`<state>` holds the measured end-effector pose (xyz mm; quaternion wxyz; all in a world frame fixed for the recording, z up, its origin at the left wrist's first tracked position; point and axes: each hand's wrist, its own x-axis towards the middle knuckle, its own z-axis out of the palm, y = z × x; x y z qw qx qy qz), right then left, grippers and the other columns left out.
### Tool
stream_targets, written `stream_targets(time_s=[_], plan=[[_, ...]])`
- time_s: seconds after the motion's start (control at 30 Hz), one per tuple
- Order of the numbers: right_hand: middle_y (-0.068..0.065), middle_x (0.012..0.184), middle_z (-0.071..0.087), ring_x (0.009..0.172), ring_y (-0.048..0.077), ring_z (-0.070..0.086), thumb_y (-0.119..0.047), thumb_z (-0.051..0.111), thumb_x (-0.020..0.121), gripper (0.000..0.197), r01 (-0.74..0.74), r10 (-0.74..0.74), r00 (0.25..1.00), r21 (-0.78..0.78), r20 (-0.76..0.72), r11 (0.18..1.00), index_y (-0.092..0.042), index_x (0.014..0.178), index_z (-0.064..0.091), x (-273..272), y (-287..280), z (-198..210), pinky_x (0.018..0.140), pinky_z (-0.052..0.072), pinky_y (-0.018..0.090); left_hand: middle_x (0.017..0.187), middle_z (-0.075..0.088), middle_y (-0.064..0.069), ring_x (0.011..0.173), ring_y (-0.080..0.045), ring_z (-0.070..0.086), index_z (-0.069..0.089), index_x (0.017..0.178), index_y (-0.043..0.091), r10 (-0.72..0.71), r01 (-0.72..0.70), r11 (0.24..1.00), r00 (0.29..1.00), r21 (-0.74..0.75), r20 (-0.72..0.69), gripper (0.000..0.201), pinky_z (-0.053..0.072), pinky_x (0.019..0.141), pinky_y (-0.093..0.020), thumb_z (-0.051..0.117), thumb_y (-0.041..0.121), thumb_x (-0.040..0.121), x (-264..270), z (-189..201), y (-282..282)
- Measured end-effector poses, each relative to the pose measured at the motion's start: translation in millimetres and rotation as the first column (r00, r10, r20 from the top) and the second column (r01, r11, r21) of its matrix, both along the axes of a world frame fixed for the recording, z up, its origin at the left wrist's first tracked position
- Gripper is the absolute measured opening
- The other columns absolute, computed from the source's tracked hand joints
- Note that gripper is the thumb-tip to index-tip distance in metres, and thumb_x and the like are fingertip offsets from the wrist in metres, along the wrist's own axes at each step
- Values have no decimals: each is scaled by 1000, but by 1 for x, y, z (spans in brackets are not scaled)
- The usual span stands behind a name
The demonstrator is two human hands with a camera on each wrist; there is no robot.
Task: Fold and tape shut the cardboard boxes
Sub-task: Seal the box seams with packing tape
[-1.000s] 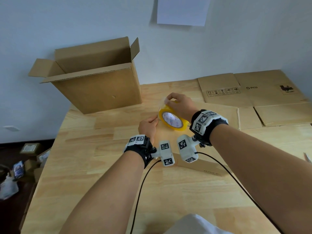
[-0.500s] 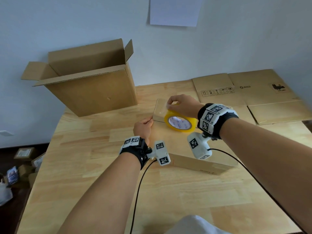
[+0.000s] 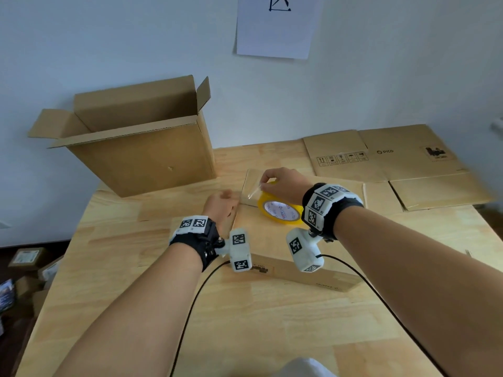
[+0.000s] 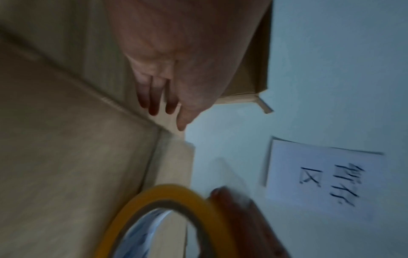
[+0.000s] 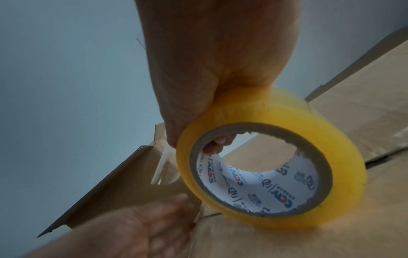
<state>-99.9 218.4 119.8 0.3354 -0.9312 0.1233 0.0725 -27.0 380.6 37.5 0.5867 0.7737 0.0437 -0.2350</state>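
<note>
Flat box [image 3: 285, 248] | folded, untaped | right hand [image 3: 283, 183] grips tape roll [image 3: 280, 210] | left hand [image 3: 220, 205] flat, fingers straight | open box [image 3: 141, 156] pending

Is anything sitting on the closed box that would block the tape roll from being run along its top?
Nothing visible does. The right hand holds the tape roll on the closed box; the left hand is at the box's left edge, beside the roll.

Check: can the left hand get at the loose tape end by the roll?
Probably yes. The left hand lies open at the box's edge, beside the tape end that the right hand holds up; nothing lies between.
</note>
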Motion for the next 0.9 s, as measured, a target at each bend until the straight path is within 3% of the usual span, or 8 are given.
stream_targets(time_s=[0.1, 0.17, 0.3, 0.37, 0.5, 0.63, 0.8, 0.9], plan=[[-16, 70, 45, 59, 3, 44, -30, 53, 92, 13, 0, 0, 1000, 6, -1, 1000, -22, 95, 63, 1, 1, 0, 51, 31, 20, 117, 62, 3, 106, -14, 61, 59, 111, 22, -165, 167, 986, 982, -14, 93, 26, 47, 100, -35, 63, 37, 89, 7, 41, 6], [-15, 70, 46, 58, 4, 44, -30, 54, 92, 13, -6, 6, 1000, 2, -16, 1000, -22, 95, 63, 3, 1, 1, 50, 31, 20, 118, 59, 7, 109, -11, 57, 56, 114, 23, -346, 352, 934, 933, -50, 100, 35, 46, 98, -29, 60, 46, 88, -1, 63, 5], [-12, 70, 50, 57, 6, 45, -30, 53, 90, 8, 6, -6, 998, -2, -55, 1000, -26, 87, 59, 6, 3, 3, 50, 33, 21, 118, 47, 9, 105, -6, 50, 42, 124, 25, -553, 537, 831, 824, 142, 120, 53, 41, 82, -20, 70, 41, 82, -15, 69, -1], [-12, 71, 50, 57, 6, 46, -31, 53, 89, 9, 9, -9, 998, -8, -59, 1000, -26, 86, 59, 5, 4, 3, 51, 34, 22, 117, 50, 6, 104, -8, 53, 43, 123, 25, -521, 507, 852, 845, 134, 122, 54, 44, 84, -20, 74, 35, 80, -16, 63, -2], [-12, 73, 51, 57, 6, 46, -32, 52, 90, 9, 16, -16, 998, -1, -53, 1000, -27, 86, 59, 1, 3, 2, 51, 34, 22, 112, 64, -7, 98, -17, 66, 47, 121, 20, -375, 375, 913, 926, -157, 29, 40, 49, 94, -30, 69, 20, 87, -21, 54, 0], [-7, 78, 51, 57, 5, 44, -31, 53, 91, 10, 14, -14, 999, -9, -39, 1000, -24, 89, 60, 1, 4, 1, 50, 32, 21, 92, 68, -5, 85, -15, 64, 59, 99, 12, -209, 211, 957, 977, -199, 31, 8, 50, 89, -27, 57, 18, 95, -23, 47, -1], [-3, 87, 59, 70, 15, 53, -33, 52, 90, 13, 22, -24, 999, -59, -34, 998, -25, 89, 62, 1, 8, -1, 53, 37, 22, 89, 66, -4, 85, -13, 62, 57, 90, 7, -150, 137, 945, 988, -298, -22, 16, 50, 90, -26, 48, 17, 100, -20, 39, -3], [3, 105, 66, 89, 22, 61, -31, 49, 92, 28, -4, -3, 997, -88, -83, 996, -14, 105, 67, 4, 10, 0, 69, 49, 28, 91, 64, -8, 88, -17, 63, 50, 89, 5, -145, 121, 937, 988, -327, -51, 19, 49, 96, -33, 41, 15, 102, -23, 32, -10]])
